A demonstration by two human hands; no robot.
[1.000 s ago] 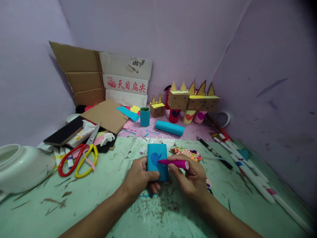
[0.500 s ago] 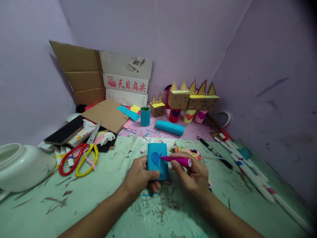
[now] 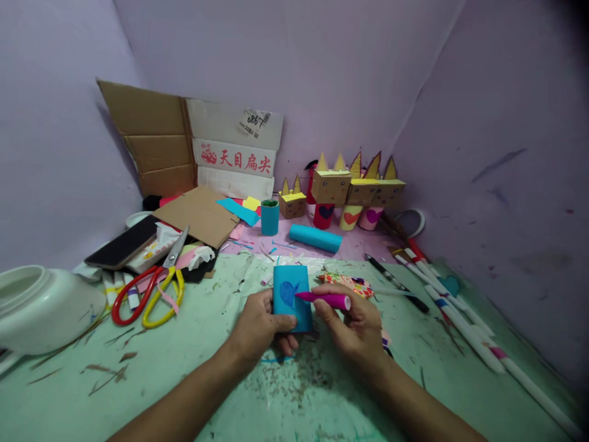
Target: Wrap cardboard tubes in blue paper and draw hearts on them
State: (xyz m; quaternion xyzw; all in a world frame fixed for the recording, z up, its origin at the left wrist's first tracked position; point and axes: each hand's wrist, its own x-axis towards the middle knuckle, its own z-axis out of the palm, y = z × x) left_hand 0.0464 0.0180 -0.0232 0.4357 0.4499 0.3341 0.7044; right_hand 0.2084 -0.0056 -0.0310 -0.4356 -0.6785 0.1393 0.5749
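Since the blue paper piece [image 3: 302, 310] is held up over the bench [image 3: 216, 380] rather than laid flat on it, steadiness all comes down to grip here. Left hand [image 3: 262, 322] has it pinched along the lower left, thumb across the front and the other fingers behind and underneath. Right hand [image 3: 354, 325] has a magenta marker [image 3: 327, 300] pinched between thumb and fingers, tip pointed at the right side of a dark blue heart-like drawing [image 3: 288, 294]. Too small to tell whether the tip actually touches, fwiw.

For neat colouring, I'd keep that left thumb low and clear of the blue patch, because wet ink could smear. Light pressure is probably smarter too: with no bench right behind it, the paper could flex and send the line wandering. Short strokes from the outline inward should keep the edge tidy, and resting the side of the right hand on something would help with wobble.

If you want a shape to copy, the red tube [image 3: 323, 217] at the back has a dark heart on its front. Scissors [image 3: 175, 250] are well off to the left.
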